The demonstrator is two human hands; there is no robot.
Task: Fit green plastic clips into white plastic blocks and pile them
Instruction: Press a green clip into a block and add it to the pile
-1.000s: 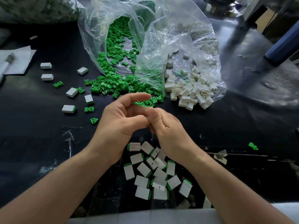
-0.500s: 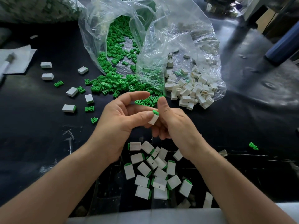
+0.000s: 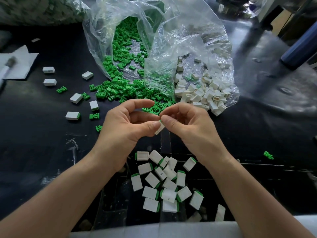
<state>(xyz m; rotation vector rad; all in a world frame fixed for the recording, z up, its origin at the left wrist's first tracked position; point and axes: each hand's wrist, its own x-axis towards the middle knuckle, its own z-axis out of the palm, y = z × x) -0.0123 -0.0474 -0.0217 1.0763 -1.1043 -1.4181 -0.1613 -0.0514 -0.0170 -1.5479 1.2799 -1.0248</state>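
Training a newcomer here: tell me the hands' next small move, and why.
Probably press the green clip fully home with the right hand. The left hand pinches the white block, a sliver of green shows at its top end against the right fingertips, and the block is held above the pile of finished blocks, not yet on it.

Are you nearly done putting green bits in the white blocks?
Not nearly. Done: a pile of clipped blocks lies near the person. In hand: the left hand and right hand pinch one white block with green showing at its top. Left: a big heap of green clips and many empty blocks in the bags.
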